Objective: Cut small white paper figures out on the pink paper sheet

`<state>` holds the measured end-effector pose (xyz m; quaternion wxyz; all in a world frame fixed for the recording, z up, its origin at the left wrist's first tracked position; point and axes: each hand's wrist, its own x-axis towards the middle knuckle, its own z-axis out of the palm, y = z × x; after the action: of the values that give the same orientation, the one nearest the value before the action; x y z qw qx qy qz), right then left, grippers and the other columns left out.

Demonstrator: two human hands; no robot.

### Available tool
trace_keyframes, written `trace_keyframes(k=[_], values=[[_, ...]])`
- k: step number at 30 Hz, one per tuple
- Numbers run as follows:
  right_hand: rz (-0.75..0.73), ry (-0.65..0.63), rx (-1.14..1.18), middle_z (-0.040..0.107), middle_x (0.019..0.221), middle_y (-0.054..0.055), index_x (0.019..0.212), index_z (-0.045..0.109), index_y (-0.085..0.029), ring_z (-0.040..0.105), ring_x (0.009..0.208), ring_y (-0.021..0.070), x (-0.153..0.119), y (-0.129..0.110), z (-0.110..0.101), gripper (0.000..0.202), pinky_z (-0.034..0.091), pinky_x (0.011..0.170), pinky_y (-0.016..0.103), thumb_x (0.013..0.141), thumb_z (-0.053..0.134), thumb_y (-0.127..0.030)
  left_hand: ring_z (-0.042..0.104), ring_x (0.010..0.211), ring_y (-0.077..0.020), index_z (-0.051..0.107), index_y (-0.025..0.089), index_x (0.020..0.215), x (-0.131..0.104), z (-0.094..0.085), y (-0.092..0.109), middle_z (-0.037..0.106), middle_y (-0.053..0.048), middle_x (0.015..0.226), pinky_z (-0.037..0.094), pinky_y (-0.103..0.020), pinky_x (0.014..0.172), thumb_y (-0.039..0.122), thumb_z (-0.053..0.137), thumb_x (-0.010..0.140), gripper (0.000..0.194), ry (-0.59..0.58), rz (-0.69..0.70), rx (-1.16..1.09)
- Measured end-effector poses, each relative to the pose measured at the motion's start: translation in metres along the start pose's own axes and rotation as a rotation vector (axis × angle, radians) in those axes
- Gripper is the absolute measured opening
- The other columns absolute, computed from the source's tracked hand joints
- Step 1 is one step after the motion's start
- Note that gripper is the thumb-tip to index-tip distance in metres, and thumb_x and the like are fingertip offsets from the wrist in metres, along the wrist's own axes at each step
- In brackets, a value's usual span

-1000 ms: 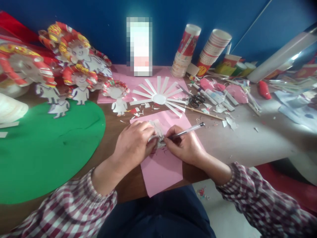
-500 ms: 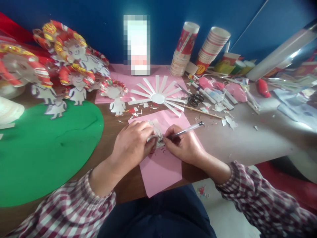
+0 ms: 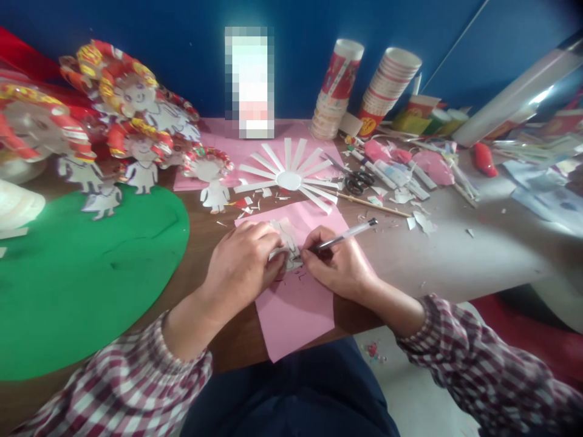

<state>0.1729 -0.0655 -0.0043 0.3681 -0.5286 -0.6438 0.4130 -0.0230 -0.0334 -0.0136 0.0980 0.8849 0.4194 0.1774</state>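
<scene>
My right hand [image 3: 339, 261] is closed around a pen [image 3: 348, 233], its tip low at the edge of a small white paper cutout [image 3: 286, 233] with dark drawn lines. My left hand [image 3: 243, 255] has its fingers closed on the cutout's left side, covering part of it. Beneath both lies a pink paper sheet [image 3: 298, 321] that carries a few dark pen marks just below the cutout. Beyond the hands rests a white paper piece cut into rays around a disc [image 3: 289, 179].
Paper figures [image 3: 141, 161] with red and yellow rings stand at left, behind a green round sheet [image 3: 136, 273]. Stacked paper cups [image 3: 334, 91] tilt at the back. Scissors [image 3: 359, 180], a wooden stick [image 3: 368, 203], markers [image 3: 382, 173] and scraps lie to the right.
My right hand and the pen have shifted very slightly at the cutout's lower edge, the pen's back end rising a little. My left hand keeps its place on the cutout.
</scene>
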Motion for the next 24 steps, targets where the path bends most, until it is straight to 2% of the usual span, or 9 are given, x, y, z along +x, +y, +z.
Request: trace_keyframes(k=[5, 9, 13, 16, 20, 22, 24], values=[[-0.098, 0.032, 0.008, 0.056, 0.065, -0.004, 0.081, 0.056, -0.019, 0.053, 0.054, 0.0079, -0.002, 0.005, 0.000, 0.006, 0.043, 0.051, 0.019, 0.084, 0.057, -0.014, 0.061, 0.101, -0.0238, 0.066, 0.022, 0.091, -0.001, 0.002, -0.001, 0.068, -0.005, 0.101, 0.050, -0.039, 0.089, 0.026, 0.061, 0.088, 0.007, 0.029, 0.000, 0.000], [-0.214, 0.047, 0.023, 0.060, 0.067, -0.004, 0.101, 0.063, -0.018, 0.056, 0.056, 0.0074, -0.006, 0.008, -0.001, 0.014, 0.046, 0.055, 0.019, 0.094, 0.051, -0.021, 0.061, 0.100, -0.0242, 0.067, 0.022, 0.088, 0.000, 0.004, -0.003, 0.069, -0.005, 0.101, 0.050, -0.040, 0.090, 0.026, 0.059, 0.087, 0.009, 0.025, 0.005, 0.029], [-0.351, 0.078, -0.057, 0.065, 0.070, -0.002, 0.094, 0.068, -0.016, 0.059, 0.058, 0.0069, -0.008, 0.002, -0.004, 0.012, 0.047, 0.057, 0.017, 0.091, 0.056, -0.019, 0.062, 0.099, -0.0247, 0.067, 0.021, 0.086, 0.001, 0.003, -0.001, 0.069, -0.005, 0.099, 0.051, -0.040, 0.091, 0.028, 0.058, 0.088, 0.012, -0.005, 0.002, 0.054], [-0.323, 0.085, -0.096, 0.070, 0.079, 0.001, 0.094, 0.068, -0.016, 0.062, 0.063, 0.0079, -0.010, -0.003, -0.010, 0.014, 0.048, 0.060, 0.018, 0.089, 0.056, -0.015, 0.063, 0.099, -0.0242, 0.067, 0.021, 0.087, 0.001, 0.001, 0.000, 0.069, -0.005, 0.099, 0.051, -0.040, 0.090, 0.026, 0.058, 0.087, 0.011, 0.003, -0.013, 0.048], [-0.268, -0.012, -0.309, 0.070, 0.079, 0.001, 0.106, 0.067, -0.017, 0.064, 0.067, 0.0096, -0.021, -0.004, -0.018, 0.022, 0.047, 0.063, 0.019, 0.093, 0.050, -0.015, 0.063, 0.101, -0.0247, 0.068, 0.020, 0.089, 0.001, 0.002, 0.001, 0.069, -0.005, 0.100, 0.051, -0.040, 0.091, 0.025, 0.059, 0.086, 0.011, 0.033, -0.004, 0.057], [-0.290, -0.068, -0.514, 0.067, 0.074, 0.001, 0.113, 0.066, -0.017, 0.061, 0.064, 0.0109, -0.029, -0.004, -0.018, 0.026, 0.045, 0.060, 0.020, 0.093, 0.049, -0.014, 0.063, 0.101, -0.0246, 0.069, 0.020, 0.088, 0.001, 0.004, 0.000, 0.070, -0.005, 0.102, 0.051, -0.040, 0.092, 0.026, 0.059, 0.086, 0.012, 0.061, 0.001, 0.041], [-0.319, -0.100, -0.732, 0.065, 0.071, 0.002, 0.110, 0.068, -0.019, 0.059, 0.067, 0.0139, -0.037, -0.002, -0.014, 0.027, 0.041, 0.058, 0.022, 0.093, 0.048, -0.012, 0.063, 0.101, -0.0242, 0.070, 0.021, 0.086, 0.001, 0.005, 0.000, 0.070, -0.004, 0.101, 0.051, -0.040, 0.093, 0.025, 0.059, 0.086, 0.012, 0.078, -0.006, 0.028]])
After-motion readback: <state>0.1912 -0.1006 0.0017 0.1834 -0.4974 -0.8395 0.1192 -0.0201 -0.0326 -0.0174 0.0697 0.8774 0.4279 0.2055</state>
